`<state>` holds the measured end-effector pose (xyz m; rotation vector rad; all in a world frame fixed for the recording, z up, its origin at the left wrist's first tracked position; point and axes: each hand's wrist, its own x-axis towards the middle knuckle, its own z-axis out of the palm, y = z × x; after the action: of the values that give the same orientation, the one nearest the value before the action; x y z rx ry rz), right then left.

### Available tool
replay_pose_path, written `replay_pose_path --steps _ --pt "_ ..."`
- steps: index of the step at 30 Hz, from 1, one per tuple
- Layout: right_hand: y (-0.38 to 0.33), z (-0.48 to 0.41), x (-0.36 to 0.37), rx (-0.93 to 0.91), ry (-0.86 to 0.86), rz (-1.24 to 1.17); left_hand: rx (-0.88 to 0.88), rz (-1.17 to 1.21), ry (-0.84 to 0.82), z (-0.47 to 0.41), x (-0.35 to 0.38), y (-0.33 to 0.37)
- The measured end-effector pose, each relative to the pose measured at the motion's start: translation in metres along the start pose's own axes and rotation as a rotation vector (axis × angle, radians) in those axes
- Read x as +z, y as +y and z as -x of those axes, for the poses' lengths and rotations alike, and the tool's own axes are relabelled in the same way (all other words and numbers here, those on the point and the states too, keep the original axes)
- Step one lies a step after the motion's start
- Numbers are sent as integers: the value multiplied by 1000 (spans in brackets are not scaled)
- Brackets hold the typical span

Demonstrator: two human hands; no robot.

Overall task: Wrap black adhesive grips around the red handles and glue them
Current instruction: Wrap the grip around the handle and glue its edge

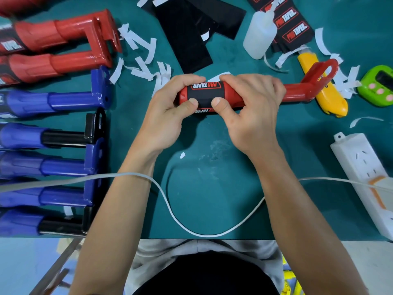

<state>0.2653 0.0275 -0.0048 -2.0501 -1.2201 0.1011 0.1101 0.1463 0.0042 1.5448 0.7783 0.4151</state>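
Observation:
A red handle (pixel 297 92) lies crosswise above the green mat, its hooked end pointing right. A black adhesive grip (pixel 205 96) with red and white lettering is wrapped around its thick left part. My left hand (pixel 168 111) grips the handle's left end, thumb pressing on the black grip. My right hand (pixel 251 107) curls round the handle just right of the grip, its thumb also pressing the grip's lower edge. Loose black grips (pixel 187 39) lie at the top centre, and more printed ones (pixel 291 24) at the top right. A translucent glue bottle (pixel 259 37) leans beside them.
Red handles (pixel 57 47) with grips lie at the upper left, and several blue and black ones (pixel 53 133) below them. White backing strips (pixel 144 60) litter the mat. A yellow utility knife (pixel 323 92), a green timer (pixel 380 86), a white power strip (pixel 365 177) and a white cable (pixel 170 207) are nearby.

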Motion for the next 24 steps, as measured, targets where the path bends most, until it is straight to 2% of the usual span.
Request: replay_pose_path --steps 6,15,20,24 --pt "-1 0 0 1 0 1 -7 -23 -29 1 -3 3" --pt "-1 1 0 6 -3 1 -116 221 -23 -1 -12 9" --pt "-1 0 0 2 -3 10 -69 24 -20 0 -5 9" --pt "-2 0 0 3 0 23 -33 -30 22 1 0 7"
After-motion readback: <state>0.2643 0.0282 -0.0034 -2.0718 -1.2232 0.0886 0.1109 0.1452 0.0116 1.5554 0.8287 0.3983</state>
